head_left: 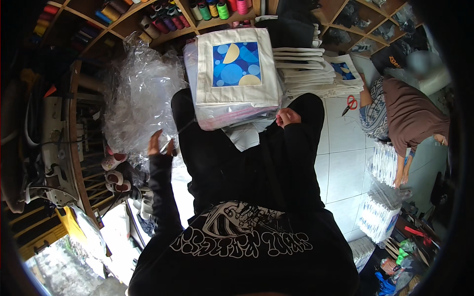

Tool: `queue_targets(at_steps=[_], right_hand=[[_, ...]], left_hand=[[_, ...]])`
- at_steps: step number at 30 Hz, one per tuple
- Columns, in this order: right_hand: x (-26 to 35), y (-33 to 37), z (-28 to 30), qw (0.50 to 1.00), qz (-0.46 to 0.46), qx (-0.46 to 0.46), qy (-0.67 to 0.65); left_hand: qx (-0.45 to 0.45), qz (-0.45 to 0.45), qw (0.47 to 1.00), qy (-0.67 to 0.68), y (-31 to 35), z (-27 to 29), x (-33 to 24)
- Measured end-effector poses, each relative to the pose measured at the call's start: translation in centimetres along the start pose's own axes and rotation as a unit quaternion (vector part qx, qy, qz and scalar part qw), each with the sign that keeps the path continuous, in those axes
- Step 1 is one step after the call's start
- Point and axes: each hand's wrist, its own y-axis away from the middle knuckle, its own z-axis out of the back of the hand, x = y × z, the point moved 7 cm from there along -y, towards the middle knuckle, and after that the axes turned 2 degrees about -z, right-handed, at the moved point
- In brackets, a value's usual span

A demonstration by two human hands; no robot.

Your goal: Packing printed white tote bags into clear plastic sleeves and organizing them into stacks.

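Observation:
On my lap, between my knees, sits a stack of folded cream cloth pieces point(234, 96), the top one bearing a blue panel with circles. Transparent plastic packages with pinkish edges point(224, 117) lie under it. My left hand point(161, 144) is beside my left thigh, at the lower edge of a big heap of transparent plastic bags point(143, 93); its fingers are apart, and whether they touch the plastic cannot be made out. Near the stack's lower right corner, my right hand point(288, 117) rests over my right thigh with its fingers curled; anything inside them is hidden.
More folded cream cloth point(306, 74) is piled right of the stack. Red-handled scissors point(350, 103) lie on the white tiled floor point(340, 163). A co-worker point(414, 111) at the right reaches toward bundled packs point(382, 163). Shelves of thread spools point(215, 10) stand ahead; shoes point(116, 180) sit at left.

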Motion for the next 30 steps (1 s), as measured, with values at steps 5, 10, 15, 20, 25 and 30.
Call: queue_targets(at_steps=[5, 10, 15, 20, 25, 30], right_hand=[[0.5, 0.6, -0.5, 0.999, -0.006, -0.010, 0.031], [0.9, 0.7, -0.2, 0.999, 0.005, -0.017, 0.052], [0.9, 0.7, -0.9, 0.998, -0.009, -0.004, 0.060], [0.6, 0.5, 1.0, 0.998, -0.009, -0.027, 0.054], [1.0, 0.7, -1.5, 0.998, -0.020, 0.003, 0.059], [1.2, 1.2, 0.0, 0.996, 0.000, -0.017, 0.093]], left_hand=[[0.018, 0.083, 0.993, 0.086, -1.3, -6.1, 0.5], [-0.009, 0.072, 0.996, 0.051, 0.7, -5.3, 3.4], [0.139, 0.229, 0.955, -0.126, 10.6, -0.9, 20.4], [0.116, 0.222, 0.895, -0.368, 9.4, 2.8, 19.0], [0.085, 0.448, 0.886, -0.086, 8.2, 5.9, 29.6], [0.088, 0.508, 0.751, 0.412, 8.7, 0.0, 21.9]])
